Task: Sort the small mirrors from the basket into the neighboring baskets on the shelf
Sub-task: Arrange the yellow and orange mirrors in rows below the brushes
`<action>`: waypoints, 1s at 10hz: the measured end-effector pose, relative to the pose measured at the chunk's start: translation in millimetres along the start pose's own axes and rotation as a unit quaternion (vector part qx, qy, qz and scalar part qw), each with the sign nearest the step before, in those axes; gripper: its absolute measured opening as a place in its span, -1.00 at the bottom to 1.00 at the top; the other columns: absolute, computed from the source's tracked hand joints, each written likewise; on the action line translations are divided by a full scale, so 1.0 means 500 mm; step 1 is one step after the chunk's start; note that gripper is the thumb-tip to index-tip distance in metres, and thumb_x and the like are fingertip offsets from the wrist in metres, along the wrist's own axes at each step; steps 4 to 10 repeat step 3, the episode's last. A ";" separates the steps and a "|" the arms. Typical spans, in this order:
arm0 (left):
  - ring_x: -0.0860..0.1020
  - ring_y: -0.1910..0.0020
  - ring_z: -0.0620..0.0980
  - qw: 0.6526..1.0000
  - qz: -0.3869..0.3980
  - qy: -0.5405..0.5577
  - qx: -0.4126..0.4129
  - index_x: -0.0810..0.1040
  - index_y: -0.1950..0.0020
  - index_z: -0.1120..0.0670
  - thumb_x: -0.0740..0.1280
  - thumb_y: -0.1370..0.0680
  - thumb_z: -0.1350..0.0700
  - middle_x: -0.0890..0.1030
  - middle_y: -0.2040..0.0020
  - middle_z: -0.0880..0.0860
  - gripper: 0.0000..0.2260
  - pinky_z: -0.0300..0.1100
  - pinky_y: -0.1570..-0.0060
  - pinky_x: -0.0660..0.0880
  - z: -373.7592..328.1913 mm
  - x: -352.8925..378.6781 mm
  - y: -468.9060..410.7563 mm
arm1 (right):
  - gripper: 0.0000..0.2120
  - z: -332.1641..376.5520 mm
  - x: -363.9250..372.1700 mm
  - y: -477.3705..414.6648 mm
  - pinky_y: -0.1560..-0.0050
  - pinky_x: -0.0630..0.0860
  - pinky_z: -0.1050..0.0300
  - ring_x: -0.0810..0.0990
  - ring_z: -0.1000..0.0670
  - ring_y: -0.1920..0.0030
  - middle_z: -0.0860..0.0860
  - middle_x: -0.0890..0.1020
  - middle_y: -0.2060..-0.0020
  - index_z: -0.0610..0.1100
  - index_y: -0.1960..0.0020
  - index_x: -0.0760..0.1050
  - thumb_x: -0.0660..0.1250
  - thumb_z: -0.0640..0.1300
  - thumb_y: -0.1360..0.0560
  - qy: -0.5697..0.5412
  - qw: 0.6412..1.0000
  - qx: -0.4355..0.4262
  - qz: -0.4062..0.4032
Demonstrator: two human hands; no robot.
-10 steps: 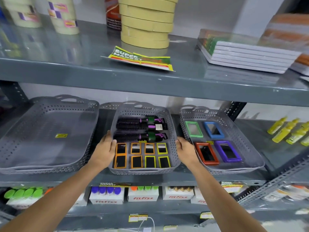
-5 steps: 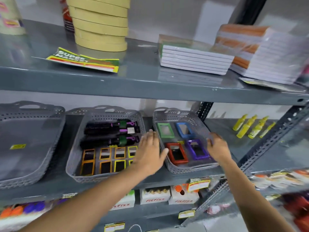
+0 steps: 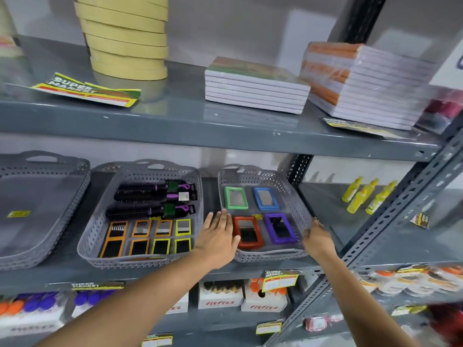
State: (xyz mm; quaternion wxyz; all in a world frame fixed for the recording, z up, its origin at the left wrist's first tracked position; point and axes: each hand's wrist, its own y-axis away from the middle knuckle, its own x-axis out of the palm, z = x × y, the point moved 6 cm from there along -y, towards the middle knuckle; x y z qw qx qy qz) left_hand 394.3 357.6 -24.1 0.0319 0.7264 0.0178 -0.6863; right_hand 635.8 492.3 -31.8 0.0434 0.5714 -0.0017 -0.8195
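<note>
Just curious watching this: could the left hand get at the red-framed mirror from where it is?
Probably yes. The left hand rests on the right basket rim, right beside the red-framed mirror, and nothing covers it.
</note>
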 end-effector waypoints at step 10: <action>-0.17 -0.51 0.02 0.998 -0.044 0.052 -0.013 -0.18 -0.52 0.16 -0.32 -0.52 -0.23 -0.17 -0.54 0.12 -0.32 -0.07 -0.47 -0.24 0.012 -0.025 0.084 | -0.52 0.031 -0.020 0.047 -0.40 0.31 -0.14 0.24 -0.22 -0.47 -0.21 0.24 -0.48 -0.28 -0.47 0.17 0.02 -0.04 -0.63 -0.033 0.993 -0.079 -0.079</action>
